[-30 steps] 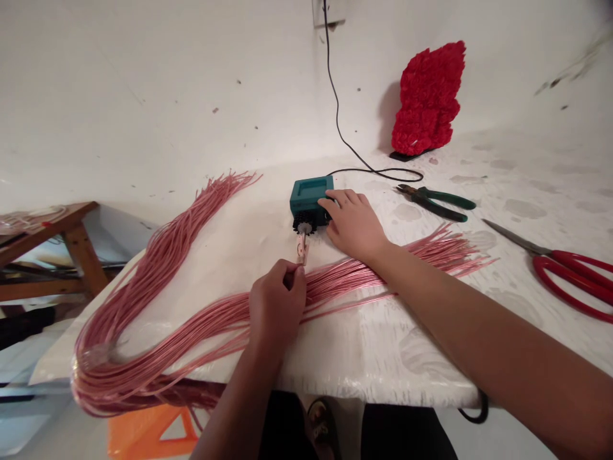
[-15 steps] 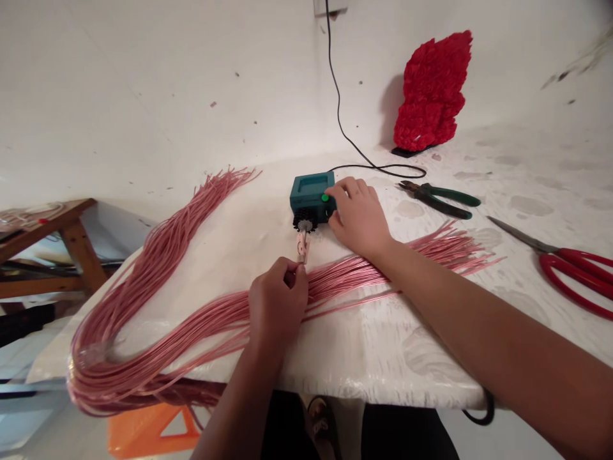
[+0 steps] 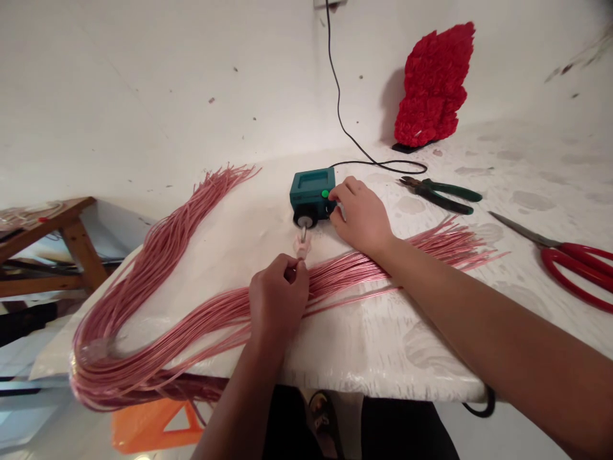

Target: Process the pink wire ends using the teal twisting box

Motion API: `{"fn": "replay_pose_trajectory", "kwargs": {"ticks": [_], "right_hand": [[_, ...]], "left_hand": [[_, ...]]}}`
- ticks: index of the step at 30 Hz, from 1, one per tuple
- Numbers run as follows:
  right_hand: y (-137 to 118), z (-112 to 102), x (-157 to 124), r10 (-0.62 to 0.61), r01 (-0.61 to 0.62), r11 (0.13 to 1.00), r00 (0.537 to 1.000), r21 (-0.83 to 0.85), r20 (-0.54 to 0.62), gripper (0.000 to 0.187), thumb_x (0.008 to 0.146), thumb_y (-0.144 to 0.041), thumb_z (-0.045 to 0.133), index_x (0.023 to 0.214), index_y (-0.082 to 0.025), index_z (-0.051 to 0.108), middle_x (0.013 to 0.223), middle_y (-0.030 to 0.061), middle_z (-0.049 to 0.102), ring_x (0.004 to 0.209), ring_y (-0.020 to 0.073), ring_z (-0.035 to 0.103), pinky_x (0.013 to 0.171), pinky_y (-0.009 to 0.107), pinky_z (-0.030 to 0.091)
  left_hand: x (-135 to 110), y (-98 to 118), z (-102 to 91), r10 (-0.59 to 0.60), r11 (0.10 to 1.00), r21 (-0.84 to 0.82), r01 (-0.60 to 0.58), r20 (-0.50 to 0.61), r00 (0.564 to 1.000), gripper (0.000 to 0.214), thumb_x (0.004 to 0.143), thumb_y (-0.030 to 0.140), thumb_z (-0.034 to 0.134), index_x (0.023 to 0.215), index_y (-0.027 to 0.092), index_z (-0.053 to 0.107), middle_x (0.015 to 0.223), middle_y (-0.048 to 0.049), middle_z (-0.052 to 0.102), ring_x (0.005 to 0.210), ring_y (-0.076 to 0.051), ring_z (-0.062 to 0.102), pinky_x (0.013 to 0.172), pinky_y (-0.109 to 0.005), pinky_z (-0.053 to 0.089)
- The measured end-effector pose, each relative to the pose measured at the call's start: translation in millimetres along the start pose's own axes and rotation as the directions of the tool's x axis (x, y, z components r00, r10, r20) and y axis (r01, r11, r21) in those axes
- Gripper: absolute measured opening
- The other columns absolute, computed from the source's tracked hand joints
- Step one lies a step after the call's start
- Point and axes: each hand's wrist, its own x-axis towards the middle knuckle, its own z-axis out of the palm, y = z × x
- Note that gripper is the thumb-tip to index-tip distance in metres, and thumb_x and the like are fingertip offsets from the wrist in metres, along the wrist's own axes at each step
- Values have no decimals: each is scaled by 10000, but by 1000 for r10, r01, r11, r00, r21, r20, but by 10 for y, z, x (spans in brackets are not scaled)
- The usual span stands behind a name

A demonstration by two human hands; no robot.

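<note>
My left hand (image 3: 279, 297) pinches the near end of a small pale pink strip (image 3: 301, 248), its fingers closed. The strip's far end is at the metal shaft (image 3: 303, 231) of a small teal motor box (image 3: 312, 186). The black round part (image 3: 305, 216) around the shaft looks smooth and blurred. With curled fingers, my right hand (image 3: 363, 214) grips the box's right side, beside a green button (image 3: 325, 193); part of that side is hidden behind the fingertips. Under my left hand and right forearm runs a bundle of pink wires (image 3: 191, 329).
The wire bundle bends at the table's left edge. To the right lie green-handled pliers (image 3: 443, 195) and red-handled scissors (image 3: 569, 255). A red ruffled object (image 3: 433, 86) stands by the wall. A black cord (image 3: 339, 96) runs up from behind the box. Below is an orange stool (image 3: 138, 425).
The black part around the shaft has gone from a toothed outline to a smooth blur. The pale pink strip has changed shape. My right fingertips have shifted slightly off the green button's edge.
</note>
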Motion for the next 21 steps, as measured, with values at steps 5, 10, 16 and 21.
{"fn": "replay_pose_trajectory", "kwargs": {"ticks": [5,10,16,21], "right_hand": [[14,6,-6,12,-12,1000,1000,-5,-3,253,862,-134,464,1057,-156,623,1079,148,615,977,307,578,746,412,464],[36,16,-9,37,-37,999,999,19,6,242,854,-145,461,1035,-168,620,1052,133,630,943,295,586,705,396,458],[36,9,-11,56,-56,998,998,30,14,243,853,-144,458,1030,-173,623,1043,123,642,937,278,597,699,376,455],[40,11,-4,63,-64,997,998,41,23,233,855,-148,468,1031,-173,618,1047,119,652,923,269,604,687,365,448]], "left_hand": [[-20,3,-17,0,1000,-3,0,0,1000,202,855,284,583,681,195,632,520,41,533,524,-124,477,572,-259,334],[-27,10,-30,-2,1000,-17,2,5,1000,188,842,269,585,676,194,632,520,42,531,529,-123,491,574,-254,350],[-20,7,-26,-28,999,-17,28,14,1000,180,830,270,585,671,201,636,521,45,523,536,-128,489,577,-261,350],[-50,35,-75,-44,992,-123,42,-8,999,194,816,264,595,633,201,595,494,55,476,500,-115,456,541,-245,367]]}}
